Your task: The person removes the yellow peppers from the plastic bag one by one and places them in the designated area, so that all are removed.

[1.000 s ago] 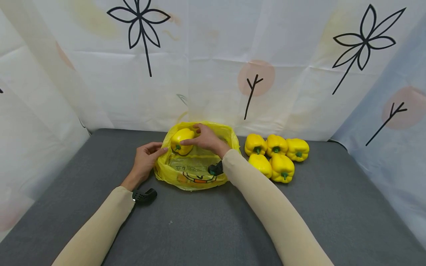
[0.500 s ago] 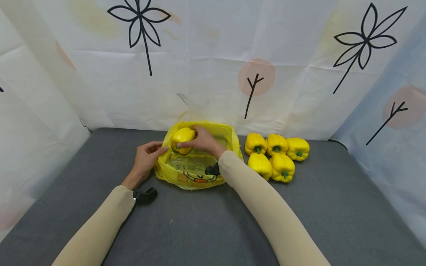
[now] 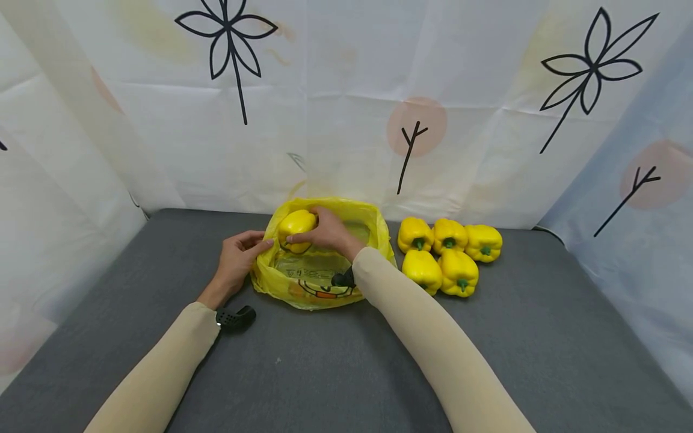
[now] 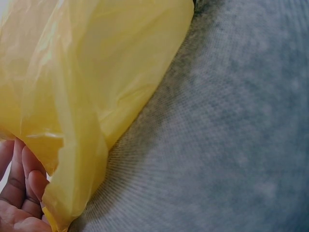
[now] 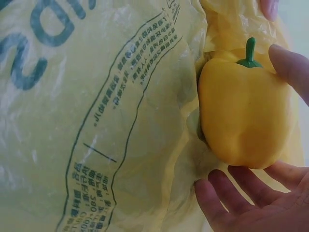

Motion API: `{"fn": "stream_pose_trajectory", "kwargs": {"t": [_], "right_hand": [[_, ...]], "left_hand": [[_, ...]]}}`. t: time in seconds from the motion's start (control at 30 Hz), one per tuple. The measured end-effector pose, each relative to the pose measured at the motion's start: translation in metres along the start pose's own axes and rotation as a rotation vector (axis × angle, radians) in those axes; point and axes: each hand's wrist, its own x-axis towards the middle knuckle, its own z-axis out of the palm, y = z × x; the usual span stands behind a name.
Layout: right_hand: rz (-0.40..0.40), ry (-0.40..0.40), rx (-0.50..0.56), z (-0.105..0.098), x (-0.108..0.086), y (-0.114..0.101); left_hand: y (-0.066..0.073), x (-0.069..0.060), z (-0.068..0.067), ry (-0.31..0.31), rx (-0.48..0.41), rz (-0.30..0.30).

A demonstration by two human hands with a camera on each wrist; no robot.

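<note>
A yellow plastic bag stands with its mouth spread wide on the table. Its left rim is pinched between the thumb and fingers of my left hand; the left wrist view shows the bag's thin side hanging beside those fingers. Inside, at the left, lies a yellow bell pepper. My right hand reaches into the bag and grips this pepper, thumb near the green stem and fingers at its opposite end. Printed text covers the bag's inner bottom.
Several more yellow bell peppers sit in two rows just right of the bag. The dark grey table runs back to a white patterned cloth, which also hangs along both sides.
My right hand has shifted slightly left and its fingers have closed in around the pepper. My left hand keeps its place on the rim.
</note>
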Motion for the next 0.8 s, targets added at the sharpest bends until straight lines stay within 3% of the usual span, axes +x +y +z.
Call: {"fn": "stream_pose_trajectory", "kwargs": {"t": [0.57, 0.8], "right_hand": [[0.020, -0.051, 0.048, -0.026, -0.019, -0.005], [-0.027, -0.049, 0.095, -0.034, -0.024, -0.013]], "left_hand": [[-0.001, 0.000, 0.000, 0.001, -0.007, 0.025], [-0.002, 0.000, 0.001, 0.011, -0.002, 0.015]]}}
